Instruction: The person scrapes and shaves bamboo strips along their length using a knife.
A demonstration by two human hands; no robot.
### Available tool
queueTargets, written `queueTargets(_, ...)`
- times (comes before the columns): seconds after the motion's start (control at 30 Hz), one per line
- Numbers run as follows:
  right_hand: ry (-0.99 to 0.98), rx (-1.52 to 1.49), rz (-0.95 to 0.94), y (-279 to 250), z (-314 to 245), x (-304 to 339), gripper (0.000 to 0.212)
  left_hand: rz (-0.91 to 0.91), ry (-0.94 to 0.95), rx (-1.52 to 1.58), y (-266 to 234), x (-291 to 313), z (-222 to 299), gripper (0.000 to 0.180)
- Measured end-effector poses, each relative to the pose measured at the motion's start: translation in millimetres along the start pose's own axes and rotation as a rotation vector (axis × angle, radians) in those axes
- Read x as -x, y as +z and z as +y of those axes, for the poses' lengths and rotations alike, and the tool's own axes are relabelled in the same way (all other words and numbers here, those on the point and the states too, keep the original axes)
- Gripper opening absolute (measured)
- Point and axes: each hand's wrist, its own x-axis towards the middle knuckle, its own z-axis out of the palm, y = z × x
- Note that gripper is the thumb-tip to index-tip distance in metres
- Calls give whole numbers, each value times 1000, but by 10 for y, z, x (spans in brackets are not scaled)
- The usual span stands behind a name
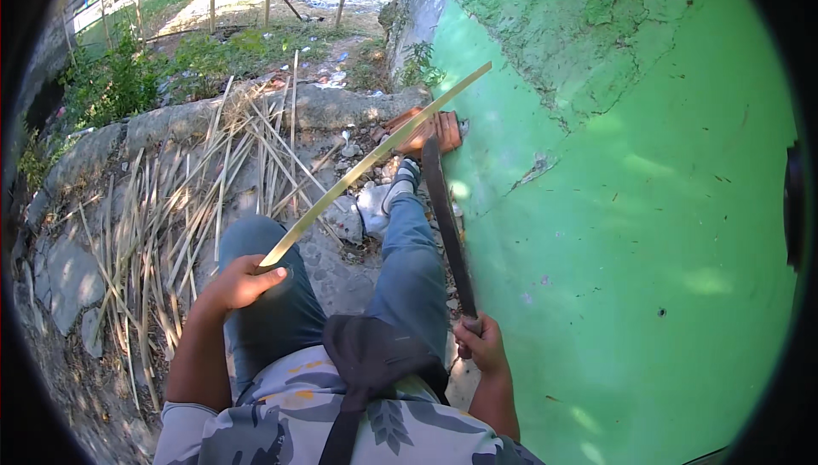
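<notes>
My left hand [244, 284], at 8 o'clock, is closed on the near end of a bamboo strip [366, 165] pointing between 1 and 2 o'clock. My right hand [482, 342], at 5 o'clock, is wrapped around the handle of a machete [447, 222], blade toward 12. Loose strips [223, 180] lie at 9 o'clock.

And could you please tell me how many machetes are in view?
1: the dark-bladed machete held in the right grip, its blade pointing forward; another could be hidden beneath the pile of strips.
</notes>
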Motion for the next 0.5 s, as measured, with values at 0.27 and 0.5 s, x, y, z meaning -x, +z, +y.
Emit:
queueTargets(0.27,10,65,53,-123,-2,-57,48,-39,25,96,343,-50,-41,37)
queueTargets(0.5,-132,303,34,-23,184,-216,51,1,-65,88,245,38,-90,37)
